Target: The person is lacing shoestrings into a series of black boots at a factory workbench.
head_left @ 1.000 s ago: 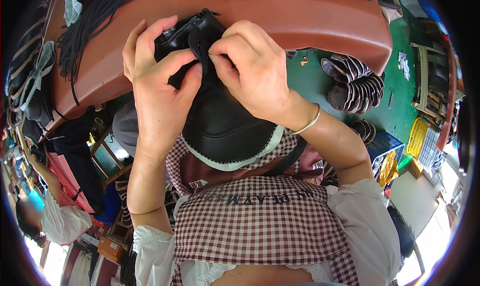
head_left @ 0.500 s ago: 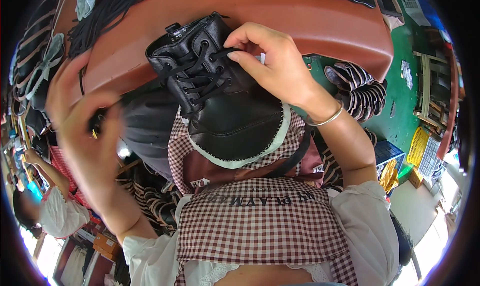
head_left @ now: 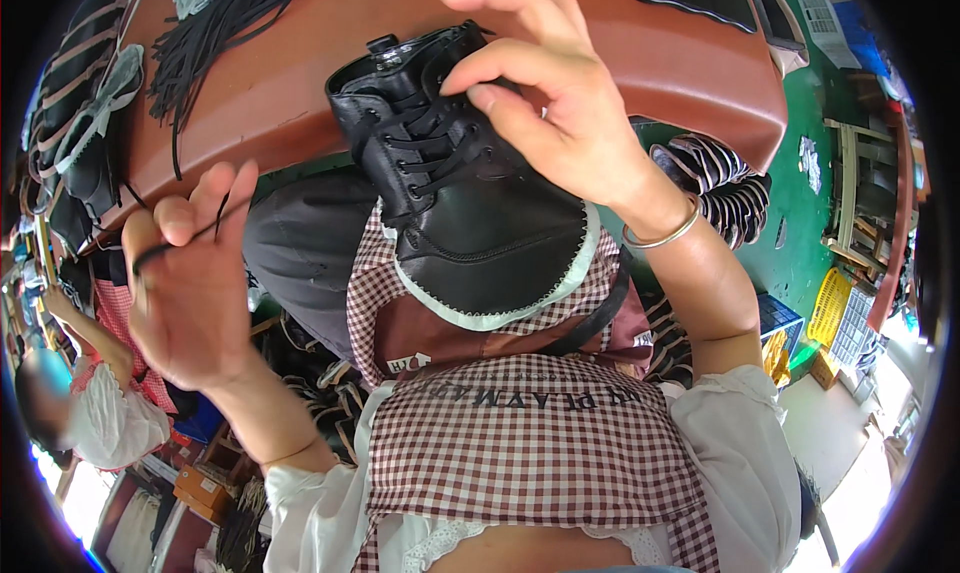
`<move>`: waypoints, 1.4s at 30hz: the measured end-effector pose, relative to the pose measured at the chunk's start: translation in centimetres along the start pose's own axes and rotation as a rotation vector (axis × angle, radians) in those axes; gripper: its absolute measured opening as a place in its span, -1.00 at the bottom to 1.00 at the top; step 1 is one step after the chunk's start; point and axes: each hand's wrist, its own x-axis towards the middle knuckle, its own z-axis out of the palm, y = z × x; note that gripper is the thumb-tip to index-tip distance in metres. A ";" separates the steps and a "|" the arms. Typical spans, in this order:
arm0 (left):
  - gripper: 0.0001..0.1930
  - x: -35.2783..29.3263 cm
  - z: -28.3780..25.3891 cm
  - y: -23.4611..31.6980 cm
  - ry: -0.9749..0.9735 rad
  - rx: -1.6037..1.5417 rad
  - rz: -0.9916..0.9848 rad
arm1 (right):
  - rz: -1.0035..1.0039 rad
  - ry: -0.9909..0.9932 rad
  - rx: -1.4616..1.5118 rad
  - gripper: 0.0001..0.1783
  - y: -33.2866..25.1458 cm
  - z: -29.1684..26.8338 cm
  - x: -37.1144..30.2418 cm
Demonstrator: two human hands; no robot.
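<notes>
A black lace-up boot upper (head_left: 490, 248) with a pale rim rests over my lap, its collar leaning toward the table edge. Black shoelace (head_left: 427, 185) criss-crosses its eyelets. Raised to the left of it, my left hand (head_left: 190, 293) has a loose black shoelace running across its bent fingers and held among them. At the upper eyelets is my right hand (head_left: 570, 113), thumb and index finger apart beside the eyelet edge and the other fingers stretched out above. Nothing shows between its fingertips.
A brown padded table (head_left: 690, 83) spans the far side, with a bundle of black laces (head_left: 205, 58) on it. Striped stacks of shoe parts (head_left: 715, 188) stand right of my knees. Further right are a yellow crate (head_left: 832, 301) and a blue crate (head_left: 778, 318). Another person (head_left: 110, 403) sits at left.
My left hand has come down and into focus, with lace now visible across its fingers. My right fingers have parted from their pinch on the lace. The boot upper has shifted slightly right.
</notes>
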 end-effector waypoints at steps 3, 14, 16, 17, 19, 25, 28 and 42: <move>-0.83 -0.4 -0.9 -1.4 0.171 -0.223 0.084 | 0.218 -0.391 0.221 -0.87 -2.4 -0.2 3.0; -0.90 1.1 2.5 -5.6 0.304 0.718 -0.036 | 0.162 -0.493 -0.269 -0.82 -4.0 5.3 4.1; -0.94 3.0 2.8 -6.7 0.222 0.857 -0.065 | -0.149 -0.294 -0.370 -0.82 -1.0 6.2 2.9; -0.95 3.6 2.4 -7.3 0.169 0.935 -0.075 | -0.449 -0.088 -0.457 -0.82 -0.3 6.3 3.1; -0.93 3.9 2.1 -7.4 0.161 0.997 -0.096 | -0.428 -0.181 -0.396 -0.83 0.1 4.9 2.8; -0.93 3.1 1.8 -7.7 0.239 0.949 -0.145 | 0.218 -0.702 -0.041 -0.84 -2.7 3.2 5.5; -0.93 3.3 2.3 -7.7 0.204 1.017 -0.138 | 0.136 -0.575 -0.146 -0.88 -2.4 3.7 4.2; -0.93 3.5 2.0 -8.2 0.217 1.039 -0.053 | 0.244 -0.673 -0.101 -0.87 -2.8 3.1 5.7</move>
